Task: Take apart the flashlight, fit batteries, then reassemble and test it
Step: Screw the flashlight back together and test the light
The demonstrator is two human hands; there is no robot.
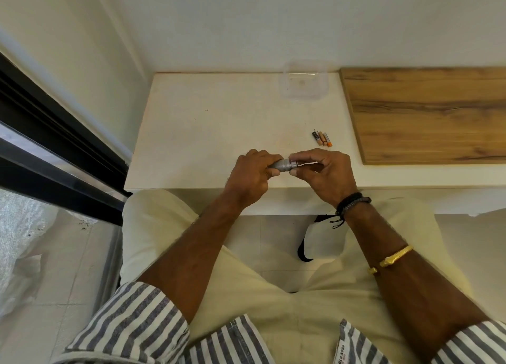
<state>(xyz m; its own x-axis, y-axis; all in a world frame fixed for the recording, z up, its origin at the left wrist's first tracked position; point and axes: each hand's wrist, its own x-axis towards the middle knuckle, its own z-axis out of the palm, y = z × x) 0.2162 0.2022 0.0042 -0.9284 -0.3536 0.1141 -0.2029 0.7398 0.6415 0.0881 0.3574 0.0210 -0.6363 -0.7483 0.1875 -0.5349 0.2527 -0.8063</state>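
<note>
shirt label (pixel 341 356), bottom edge right of centre: sideways print, partly legible as "olo assn". markings on batteries (pixel 322 138) too small to read.

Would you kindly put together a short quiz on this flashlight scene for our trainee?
1. True or false: the left hand and the right hand both grip the flashlight.
2. Fill in: the clear box stands at the table's ___ edge.
3. Choose one: the batteries lie A) in the clear box; B) on the table, beyond the right hand; C) in the left hand.

Key: 1 true; 2 far; 3 B.
</note>
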